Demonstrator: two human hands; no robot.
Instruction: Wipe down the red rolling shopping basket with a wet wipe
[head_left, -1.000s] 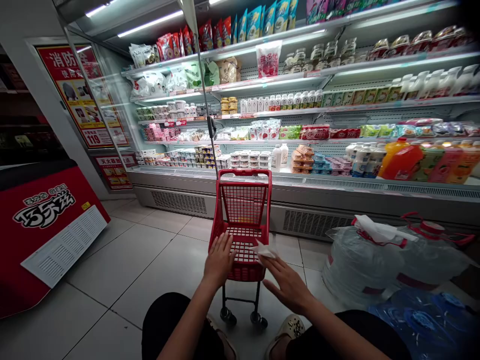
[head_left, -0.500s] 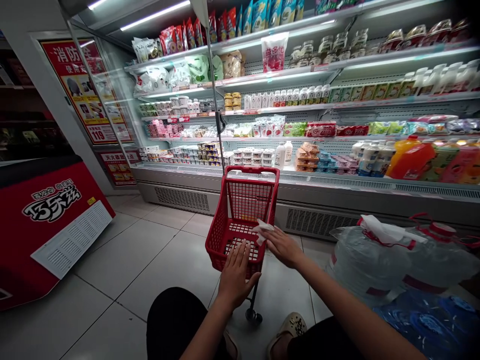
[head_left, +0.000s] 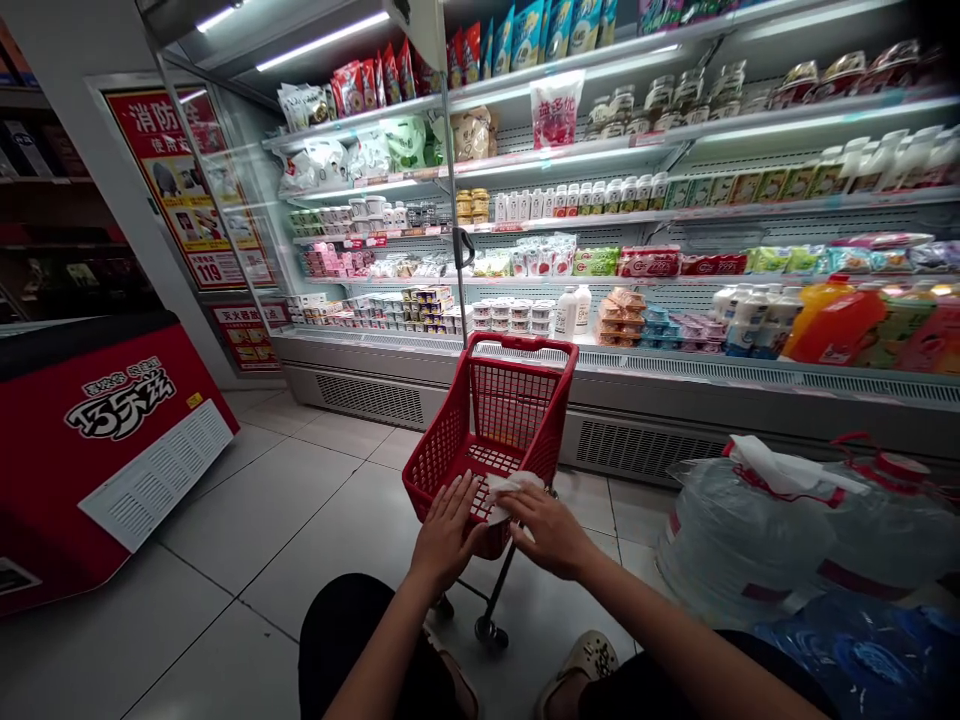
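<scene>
A small red plastic shopping cart (head_left: 439,452) stands in front of me, turned at an angle, its basket seen from above. My left hand (head_left: 448,532) lies at the basket's near rim with fingers stretched out and nothing in it. Just to the right, my right hand (head_left: 549,527) holds a crumpled white tissue (head_left: 501,486) at the near right corner of the basket. The tissue lies under its fingers and sticks out to the left. Part of the near rim is hidden by both hands.
A lit fridge with shelves (head_left: 645,217) of dairy goods and drinks runs behind the cart. At the left stands a red chest freezer (head_left: 45,440). Large wrapped water bottles (head_left: 742,540) stand on the floor at the right. My shoe (head_left: 589,665) is near the cart's wheel (head_left: 491,632).
The cart has turned, its near end swinging left. My right hand has moved left and down with the tissue, closer to my left hand, which has shifted slightly left.
</scene>
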